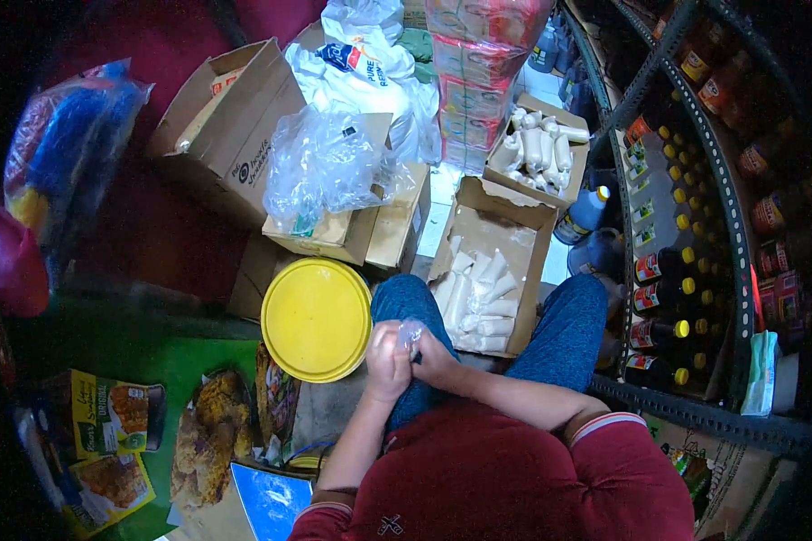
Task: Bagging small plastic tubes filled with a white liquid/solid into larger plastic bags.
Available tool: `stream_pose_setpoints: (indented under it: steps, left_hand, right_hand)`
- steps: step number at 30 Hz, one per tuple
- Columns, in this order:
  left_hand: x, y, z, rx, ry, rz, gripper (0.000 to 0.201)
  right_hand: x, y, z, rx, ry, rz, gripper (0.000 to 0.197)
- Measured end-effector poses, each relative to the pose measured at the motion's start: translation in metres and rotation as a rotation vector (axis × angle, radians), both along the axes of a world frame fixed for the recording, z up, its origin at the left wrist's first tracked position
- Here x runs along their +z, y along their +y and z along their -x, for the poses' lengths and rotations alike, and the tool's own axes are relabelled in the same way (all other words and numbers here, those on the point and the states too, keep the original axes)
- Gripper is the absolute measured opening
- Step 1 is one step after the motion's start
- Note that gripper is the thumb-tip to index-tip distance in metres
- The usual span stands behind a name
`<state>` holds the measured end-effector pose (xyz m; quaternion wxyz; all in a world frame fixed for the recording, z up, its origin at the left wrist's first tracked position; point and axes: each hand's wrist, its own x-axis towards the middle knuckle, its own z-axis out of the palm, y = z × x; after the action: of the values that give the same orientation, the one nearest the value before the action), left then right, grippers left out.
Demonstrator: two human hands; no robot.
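Note:
My left hand (388, 362) and my right hand (436, 364) meet over my left thigh, both with fingers closed. A crumpled piece of clear plastic bag (411, 334) sticks up between them, and the rest of it is hidden by the fingers. Something small and dark shows beside the right fingers, too little of it to name. Between my knees stands an open cardboard box (539, 275) with several white-filled plastic tube packs (480, 298) lying in its near part. To the left of my hands is a round yellow lid (316, 317).
A second cardboard box (576, 128) of white packs (539, 151) stands beyond. Clear plastic bags (325, 167) lie over cardboard boxes (397, 221) ahead left. At right, a metal rack (735, 203) holds dark bottles with yellow caps (663, 334). Pink wrapped bundles (474, 99) are stacked at the back.

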<state>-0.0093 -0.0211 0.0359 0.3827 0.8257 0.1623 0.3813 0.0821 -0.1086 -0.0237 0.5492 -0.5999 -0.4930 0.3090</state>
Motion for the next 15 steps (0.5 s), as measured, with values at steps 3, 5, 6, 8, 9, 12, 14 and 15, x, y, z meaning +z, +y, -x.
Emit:
stream_pose_setpoints:
  steps: [3,5,6,8,9,12,14,15]
  left_hand:
    - [-0.009,0.003,-0.003,-0.019,-0.052,-0.077,0.016]
    - [-0.013,0.006,-0.004,-0.007,-0.051,-0.034,0.017]
    - [-0.015,0.008,-0.004,0.013,-0.043,0.011,0.017]
    - [-0.021,0.009,-0.006,0.021,-0.039,0.033,0.017]
    - [-0.025,0.009,-0.006,0.026,-0.025,0.071,0.022]
    - [-0.029,0.006,-0.02,0.02,-0.021,0.081,0.028]
    - [-0.028,0.008,-0.028,0.011,-0.035,0.046,0.027]
    - [-0.029,0.009,-0.028,0.021,-0.038,0.019,0.025]
  right_hand:
    - [-0.014,0.005,0.0,0.014,0.039,-0.025,0.056]
    - [-0.025,0.011,-0.001,0.013,0.011,-0.055,0.059]
    - [-0.027,0.012,-0.001,0.011,0.011,-0.056,0.059]
    - [-0.031,0.013,-0.003,-0.022,-0.068,-0.119,0.059]
    - [-0.033,0.012,-0.004,-0.024,-0.07,-0.12,0.059]
    - [-0.04,0.004,-0.006,-0.049,-0.028,-0.056,0.059]
    - [-0.039,0.007,-0.006,-0.118,0.006,-0.019,0.059]
    - [-0.034,0.008,-0.005,-0.096,0.081,0.014,0.059]
